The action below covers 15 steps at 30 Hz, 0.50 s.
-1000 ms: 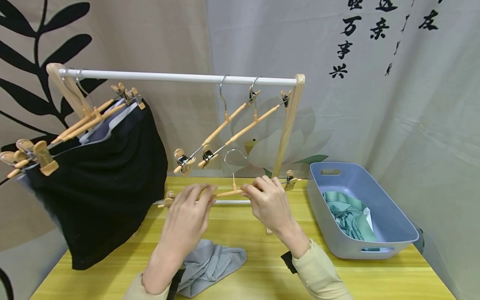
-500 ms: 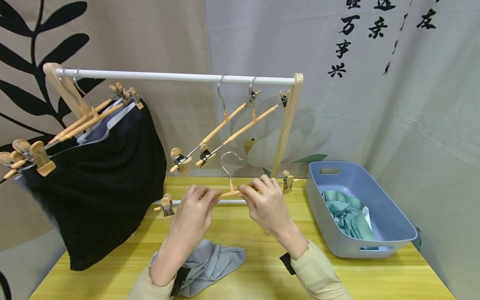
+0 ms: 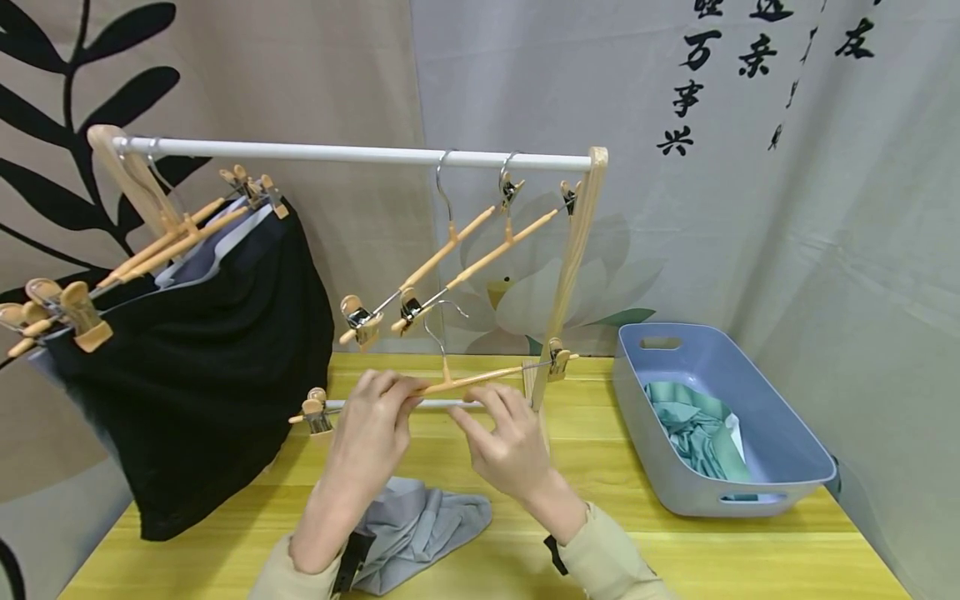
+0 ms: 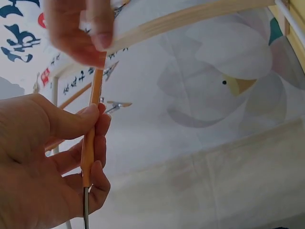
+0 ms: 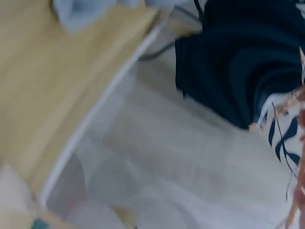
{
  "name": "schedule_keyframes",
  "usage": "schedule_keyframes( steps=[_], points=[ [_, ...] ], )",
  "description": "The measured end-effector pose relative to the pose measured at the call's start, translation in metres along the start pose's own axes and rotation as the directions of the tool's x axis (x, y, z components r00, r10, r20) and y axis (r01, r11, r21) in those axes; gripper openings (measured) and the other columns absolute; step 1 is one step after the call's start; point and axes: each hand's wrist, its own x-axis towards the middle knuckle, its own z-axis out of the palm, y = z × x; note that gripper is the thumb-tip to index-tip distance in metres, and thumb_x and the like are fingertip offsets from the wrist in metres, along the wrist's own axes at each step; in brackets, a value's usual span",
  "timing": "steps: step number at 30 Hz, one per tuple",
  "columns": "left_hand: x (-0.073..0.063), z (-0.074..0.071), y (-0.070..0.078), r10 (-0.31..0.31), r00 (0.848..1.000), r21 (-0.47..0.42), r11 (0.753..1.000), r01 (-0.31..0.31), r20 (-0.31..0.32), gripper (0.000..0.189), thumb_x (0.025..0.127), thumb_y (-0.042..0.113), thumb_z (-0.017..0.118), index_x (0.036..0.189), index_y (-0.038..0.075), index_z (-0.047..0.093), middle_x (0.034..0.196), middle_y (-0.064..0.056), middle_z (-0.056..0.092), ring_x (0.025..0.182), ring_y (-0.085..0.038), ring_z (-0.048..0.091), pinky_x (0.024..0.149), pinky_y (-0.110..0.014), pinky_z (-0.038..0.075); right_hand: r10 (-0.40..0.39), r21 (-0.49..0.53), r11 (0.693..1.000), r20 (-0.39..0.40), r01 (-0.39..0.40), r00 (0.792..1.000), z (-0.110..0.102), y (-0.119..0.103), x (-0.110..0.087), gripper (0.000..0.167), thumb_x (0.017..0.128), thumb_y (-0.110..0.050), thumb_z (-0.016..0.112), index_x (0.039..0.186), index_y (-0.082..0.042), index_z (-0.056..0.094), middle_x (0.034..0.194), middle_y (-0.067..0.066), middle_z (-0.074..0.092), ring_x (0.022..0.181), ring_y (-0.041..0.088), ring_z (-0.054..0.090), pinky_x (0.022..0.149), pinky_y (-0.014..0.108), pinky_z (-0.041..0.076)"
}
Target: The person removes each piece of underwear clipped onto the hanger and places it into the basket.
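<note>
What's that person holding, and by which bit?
The left hand grips a clip hanger by its bar, left of middle; whether the right hand does too is unclear.

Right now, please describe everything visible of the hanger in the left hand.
The hanger has a tan, perhaps wooden bar, silvery hook, metal-looking rods and a clip at each end. Hook upward, bearing no garment, it is held above the table; the left hand grips it. Whether the right hand touches it is unclear.

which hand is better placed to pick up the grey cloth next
Probably the right hand: it looks loosely open, while the left hand grips the hanger, though the grey cloth lies nearer the left one.
</note>
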Motion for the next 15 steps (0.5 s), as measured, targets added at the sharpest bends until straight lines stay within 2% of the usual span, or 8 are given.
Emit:
schedule_keyframes(
  steps=[3,5,6,8,10,12,13,15],
  points=[
    [0.000,-0.002,-0.001,-0.014,1.000,0.001,1.000,0.014,-0.001,0.013,0.080,-0.004,0.069,0.090,0.003,0.072,0.078,-0.008,0.065,0.072,-0.024,0.055,0.059,-0.030,0.045,-0.035,0.116,0.993,0.209,0.011,0.977,0.012,-0.017,-0.008,0.012,0.083,-0.009,0.061,0.088,-0.014,0.071,0.090,0.001,0.062,0.080,0.015,0.056,0.070,0.021,0.047],
    [0.000,-0.002,-0.002,-0.016,1.000,0.002,1.000,0.016,-0.002,0.012,0.080,-0.004,0.069,0.090,0.003,0.072,0.078,-0.008,0.065,0.073,-0.024,0.055,0.058,-0.029,0.045,-0.071,0.181,0.983,0.404,-0.004,0.912,0.020,-0.029,-0.013,0.015,0.084,-0.018,0.065,0.099,-0.017,0.069,0.097,0.000,0.061,0.082,0.012,0.056,0.072,0.020,0.047],
    [0.000,-0.003,-0.002,-0.016,1.000,0.003,1.000,0.016,-0.003,0.012,0.080,-0.003,0.069,0.090,0.003,0.072,0.078,-0.007,0.065,0.073,-0.024,0.055,0.059,-0.029,0.045,-0.091,0.208,0.978,0.507,-0.019,0.857,0.024,-0.036,-0.016,0.022,0.085,-0.026,0.066,0.106,-0.019,0.067,0.105,0.000,0.060,0.087,0.012,0.056,0.074,0.020,0.048],
    [-0.001,-0.003,-0.003,-0.012,1.000,0.003,1.000,0.012,-0.008,0.012,0.081,-0.003,0.068,0.091,0.003,0.072,0.078,-0.007,0.065,0.073,-0.023,0.055,0.059,-0.029,0.046,-0.133,0.239,0.970,0.691,-0.052,0.710,0.032,-0.049,-0.020,0.043,0.086,-0.042,0.065,0.124,-0.022,0.060,0.124,0.002,0.055,0.100,0.013,0.056,0.079,0.022,0.049],
    [-0.001,-0.003,-0.003,-0.009,1.000,0.002,1.000,0.009,-0.013,0.011,0.081,-0.002,0.068,0.091,0.003,0.072,0.078,-0.007,0.065,0.073,-0.023,0.055,0.059,-0.029,0.046,-0.164,0.247,0.965,0.830,-0.087,0.533,0.039,-0.061,-0.023,0.061,0.086,-0.056,0.060,0.138,-0.028,0.048,0.142,0.001,0.044,0.117,0.015,0.052,0.086,0.026,0.050],
    [-0.001,-0.003,-0.003,-0.008,1.000,0.005,1.000,0.008,-0.016,0.011,0.081,-0.001,0.068,0.090,0.003,0.072,0.077,-0.007,0.065,0.072,-0.023,0.055,0.059,-0.029,0.045,-0.185,0.245,0.961,0.913,-0.127,0.363,0.046,-0.072,-0.023,0.074,0.083,-0.065,0.056,0.146,-0.035,0.034,0.154,-0.003,0.028,0.133,0.016,0.040,0.094,0.030,0.048],
    [-0.001,-0.003,-0.003,-0.008,1.000,0.006,1.000,0.008,-0.016,0.011,0.081,-0.001,0.068,0.090,0.003,0.072,0.077,-0.007,0.065,0.072,-0.023,0.055,0.059,-0.029,0.044,-0.193,0.240,0.961,0.938,-0.139,0.288,0.049,-0.076,-0.023,0.077,0.081,-0.068,0.054,0.148,-0.039,0.028,0.157,-0.007,0.022,0.139,0.015,0.033,0.097,0.032,0.047],
    [-0.001,-0.004,-0.003,-0.009,1.000,0.007,1.000,0.009,-0.017,0.010,0.082,-0.001,0.068,0.090,0.003,0.072,0.077,-0.007,0.065,0.071,-0.023,0.054,0.058,-0.029,0.043,-0.207,0.234,0.960,0.963,-0.152,0.173,0.055,-0.084,-0.024,0.082,0.078,-0.071,0.054,0.148,-0.044,0.020,0.159,-0.012,0.013,0.145,0.013,0.023,0.103,0.034,0.044]
  ],
)
